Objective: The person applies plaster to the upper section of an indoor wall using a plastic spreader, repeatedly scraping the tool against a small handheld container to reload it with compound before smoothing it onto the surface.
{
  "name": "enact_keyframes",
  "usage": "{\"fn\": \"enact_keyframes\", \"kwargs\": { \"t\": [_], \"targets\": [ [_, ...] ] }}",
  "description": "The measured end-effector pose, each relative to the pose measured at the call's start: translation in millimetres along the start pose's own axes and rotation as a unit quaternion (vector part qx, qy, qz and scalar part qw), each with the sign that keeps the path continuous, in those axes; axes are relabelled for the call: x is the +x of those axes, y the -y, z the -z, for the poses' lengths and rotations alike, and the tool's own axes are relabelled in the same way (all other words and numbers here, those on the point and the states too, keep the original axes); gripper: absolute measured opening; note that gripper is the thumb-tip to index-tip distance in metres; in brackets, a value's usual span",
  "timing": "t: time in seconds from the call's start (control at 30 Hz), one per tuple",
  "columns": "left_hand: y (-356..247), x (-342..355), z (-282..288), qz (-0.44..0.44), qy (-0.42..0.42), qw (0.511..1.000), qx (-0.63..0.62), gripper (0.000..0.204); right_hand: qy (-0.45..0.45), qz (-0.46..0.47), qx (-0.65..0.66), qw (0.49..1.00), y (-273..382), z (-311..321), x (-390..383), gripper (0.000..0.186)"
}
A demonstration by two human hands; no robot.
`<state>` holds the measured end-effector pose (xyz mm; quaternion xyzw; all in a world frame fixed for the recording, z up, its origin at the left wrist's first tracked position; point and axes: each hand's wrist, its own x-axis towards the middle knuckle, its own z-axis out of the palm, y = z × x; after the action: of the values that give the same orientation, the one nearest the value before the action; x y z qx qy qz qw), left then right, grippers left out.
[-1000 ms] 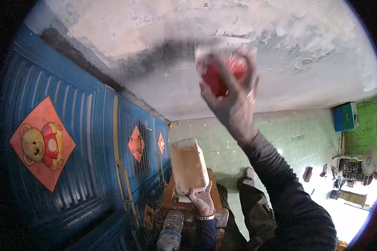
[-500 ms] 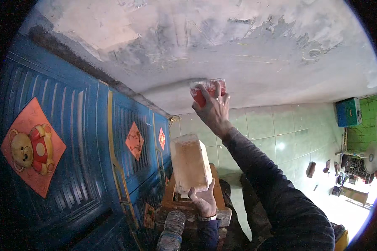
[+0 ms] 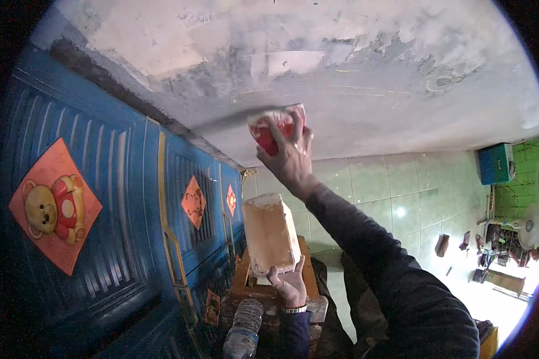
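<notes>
At twelve, the wall looks partly finished: smooth low down, rough patches above seemingly left. At six, a half-open left hand supports the pale tub; toward twelve, the right hand's grip curls firmly round a red tool at the wall.

Your red tool, smeared white, sits against the patchy grey-white wall; your stained, off-white rectangular tub is held apart from that wall, nearer you.
</notes>
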<state>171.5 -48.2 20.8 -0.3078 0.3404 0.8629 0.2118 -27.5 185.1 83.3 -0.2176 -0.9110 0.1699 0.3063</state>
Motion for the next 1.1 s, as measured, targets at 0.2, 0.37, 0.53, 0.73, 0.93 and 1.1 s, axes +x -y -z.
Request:
{"fn": "enact_keyframes", "kwargs": {
  "t": [0.2,0.37,0.53,0.73,0.93,1.1],
  "targets": [
    [-5.0,-0.9,2.3,-0.007,0.001,1.000,-0.002,0.088,-0.172,0.056,0.034,0.983,63.3,89.9,63.9,0.076],
    [-6.7,-0.5,-3.6,0.001,-0.004,1.000,0.005,0.089,-0.148,0.021,-0.004,0.989,64.5,79.7,83.6,0.072],
    [-4.8,-3.6,-6.3,-0.001,0.005,1.000,0.005,0.088,-0.046,-0.046,-0.023,0.998,18.6,1.1,14.8,0.074],
    [-1.8,6.6,10.3,0.013,0.028,0.999,-0.016,0.082,-0.021,-0.060,0.034,0.997,3.7,37.8,7.2,0.076],
    [-7.9,-0.4,-4.4,0.021,0.021,0.999,0.013,0.089,-0.221,0.022,-0.041,0.974,-14.1,121.0,81.7,0.080],
    [-5.4,-5.0,-10.0,0.020,0.004,1.000,0.014,0.092,-0.017,0.004,-0.013,1.000,-54.7,71.6,-1.7,0.083]
  ]
}}
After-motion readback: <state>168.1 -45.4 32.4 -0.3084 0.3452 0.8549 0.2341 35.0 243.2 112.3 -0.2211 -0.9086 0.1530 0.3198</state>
